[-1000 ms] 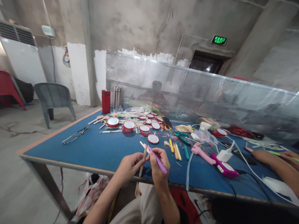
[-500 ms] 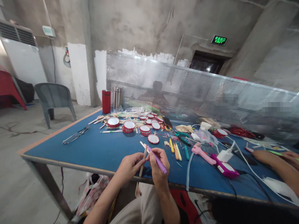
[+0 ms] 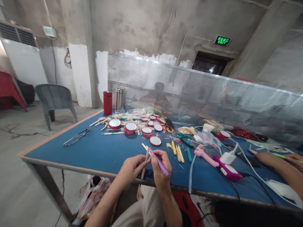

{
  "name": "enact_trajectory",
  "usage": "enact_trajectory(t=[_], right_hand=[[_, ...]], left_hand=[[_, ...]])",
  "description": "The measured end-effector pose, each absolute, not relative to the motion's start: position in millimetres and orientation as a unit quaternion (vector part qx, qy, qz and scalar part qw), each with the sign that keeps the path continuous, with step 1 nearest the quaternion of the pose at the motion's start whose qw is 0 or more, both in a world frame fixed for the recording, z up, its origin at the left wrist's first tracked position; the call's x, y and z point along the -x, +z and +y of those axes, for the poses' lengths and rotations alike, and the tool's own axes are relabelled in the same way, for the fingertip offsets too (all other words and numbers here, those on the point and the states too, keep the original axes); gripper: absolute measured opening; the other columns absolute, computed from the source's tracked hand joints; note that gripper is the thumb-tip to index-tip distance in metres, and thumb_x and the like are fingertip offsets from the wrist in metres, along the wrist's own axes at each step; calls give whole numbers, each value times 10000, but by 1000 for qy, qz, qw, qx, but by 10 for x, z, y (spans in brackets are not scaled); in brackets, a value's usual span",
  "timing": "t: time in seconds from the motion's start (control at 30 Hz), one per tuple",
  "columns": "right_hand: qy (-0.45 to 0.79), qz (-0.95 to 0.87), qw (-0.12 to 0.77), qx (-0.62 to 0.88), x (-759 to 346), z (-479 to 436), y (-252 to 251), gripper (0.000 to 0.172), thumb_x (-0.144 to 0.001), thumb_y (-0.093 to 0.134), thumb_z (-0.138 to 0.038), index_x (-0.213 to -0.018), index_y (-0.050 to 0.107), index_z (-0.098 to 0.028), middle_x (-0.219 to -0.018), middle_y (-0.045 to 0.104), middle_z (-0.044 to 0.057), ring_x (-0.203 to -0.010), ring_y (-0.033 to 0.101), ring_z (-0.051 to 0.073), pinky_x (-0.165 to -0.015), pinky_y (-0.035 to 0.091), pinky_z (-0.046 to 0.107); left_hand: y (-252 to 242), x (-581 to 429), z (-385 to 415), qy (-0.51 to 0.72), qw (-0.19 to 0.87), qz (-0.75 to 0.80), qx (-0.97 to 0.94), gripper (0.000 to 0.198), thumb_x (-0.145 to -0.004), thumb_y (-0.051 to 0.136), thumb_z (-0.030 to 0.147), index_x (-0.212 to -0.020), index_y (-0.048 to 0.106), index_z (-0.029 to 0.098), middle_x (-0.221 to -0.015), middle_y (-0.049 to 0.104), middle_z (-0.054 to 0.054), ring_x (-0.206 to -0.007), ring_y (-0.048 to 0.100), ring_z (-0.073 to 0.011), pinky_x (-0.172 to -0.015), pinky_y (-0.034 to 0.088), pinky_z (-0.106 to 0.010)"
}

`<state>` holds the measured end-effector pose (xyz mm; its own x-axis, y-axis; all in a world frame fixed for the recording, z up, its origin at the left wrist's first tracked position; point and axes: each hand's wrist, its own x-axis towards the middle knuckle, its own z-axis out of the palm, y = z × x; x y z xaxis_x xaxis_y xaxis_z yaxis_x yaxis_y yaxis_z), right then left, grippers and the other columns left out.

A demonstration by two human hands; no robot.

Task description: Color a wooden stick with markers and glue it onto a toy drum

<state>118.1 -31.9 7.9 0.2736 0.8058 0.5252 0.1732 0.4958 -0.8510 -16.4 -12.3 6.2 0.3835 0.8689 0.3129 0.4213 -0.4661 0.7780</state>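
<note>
Left hand (image 3: 133, 166) pinches a wooden stick (image 3: 147, 154) | right hand (image 3: 162, 162) grasps a purple pen (image 3: 163, 166), its tip beside that stick | work seems midway, any join unclear | loose sticks (image 3: 94, 122) lie beyond the grip, leftward

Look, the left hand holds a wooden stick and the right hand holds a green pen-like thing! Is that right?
Not quite: the pen-like thing in the right hand is purple, not green, as the head view shows. The left hand does hold a wooden stick.
</note>
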Motion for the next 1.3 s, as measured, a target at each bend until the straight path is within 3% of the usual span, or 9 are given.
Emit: enact_trajectory(t=[0.23,0.5,0.87,1.3], right_hand=[[231,-543,676,442,-1191,-329,88,179,-852,539,-359,-864,550,-181,-652,602,-15,-551,538,108,-504,431,211],[238,-548,667,445,-1180,-330,102,206,-830,551,-379,-863,566,-177,-731,609,6,-595,553,115,-512,440,214],[234,-544,667,452,-1201,-315,61,204,-842,542,-380,-874,559,-179,-745,615,14,-620,555,122,-532,441,222],[252,-541,665,449,-1181,-313,65,211,-827,558,-380,-866,564,-173,-752,632,20,-586,558,116,-518,444,220]], left_hand=[[86,165,-132,365,310,417,-772,271,-858,451,354,-913,645,172,-616,521,46,-584,455,-107,-567,336,-183],[78,155,-132,370,306,417,-772,332,-872,441,429,-900,645,168,-608,496,47,-580,443,-107,-556,328,-185],[90,170,-132,370,308,415,-772,280,-862,452,362,-933,649,175,-632,547,35,-594,470,-113,-572,349,-186],[101,159,-141,372,303,414,-774,308,-870,450,403,-902,651,172,-635,552,40,-591,467,-107,-565,339,-183]])
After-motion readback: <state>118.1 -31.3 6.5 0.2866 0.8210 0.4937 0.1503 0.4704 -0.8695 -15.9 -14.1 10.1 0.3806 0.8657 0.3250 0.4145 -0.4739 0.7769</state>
